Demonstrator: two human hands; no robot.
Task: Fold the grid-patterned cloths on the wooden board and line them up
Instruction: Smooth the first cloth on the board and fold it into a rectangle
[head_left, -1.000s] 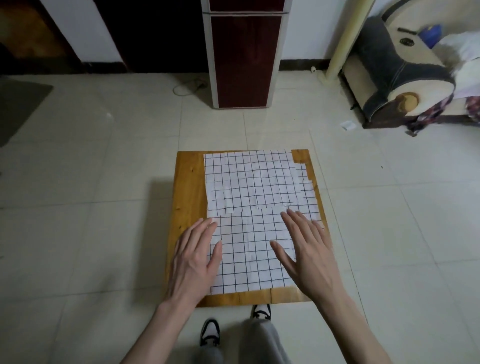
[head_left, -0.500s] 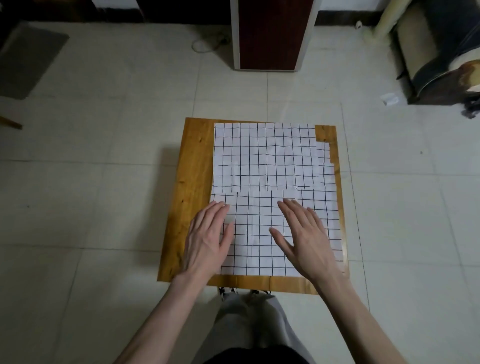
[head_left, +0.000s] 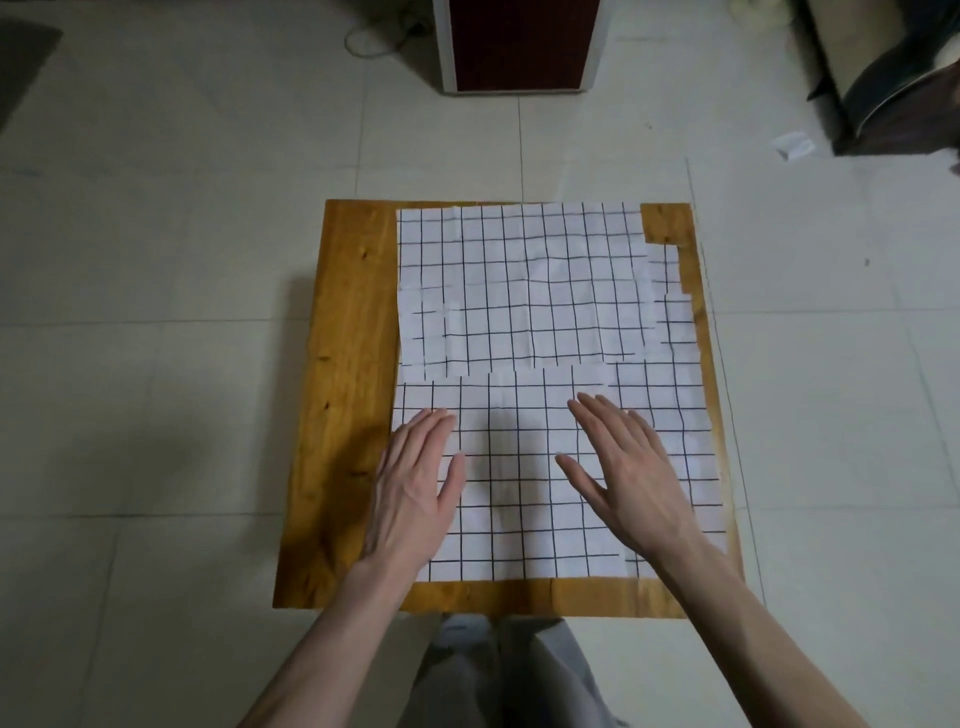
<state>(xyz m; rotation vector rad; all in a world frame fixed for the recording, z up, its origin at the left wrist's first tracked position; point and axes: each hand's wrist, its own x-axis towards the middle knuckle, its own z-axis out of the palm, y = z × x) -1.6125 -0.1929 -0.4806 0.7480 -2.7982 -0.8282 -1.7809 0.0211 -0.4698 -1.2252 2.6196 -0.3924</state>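
Slippage is the main risk here. Taking the wooden board (head_left: 343, 415) as landmark, its bare left strip lies just beside the left hand (head_left: 415, 493), which rests flat with fingers straight on the near grid-patterned cloth (head_left: 519, 493), holding nothing. Right of it, the right hand (head_left: 628, 478) lies spread and flat on the same cloth. Beyond them, at the board's far half, the far grid-patterned cloth (head_left: 519, 286) overlaps stray layers toward the right edge. A smoothing push could drag the near cloth crooked or disturb that overlap, spoiling the line-up.
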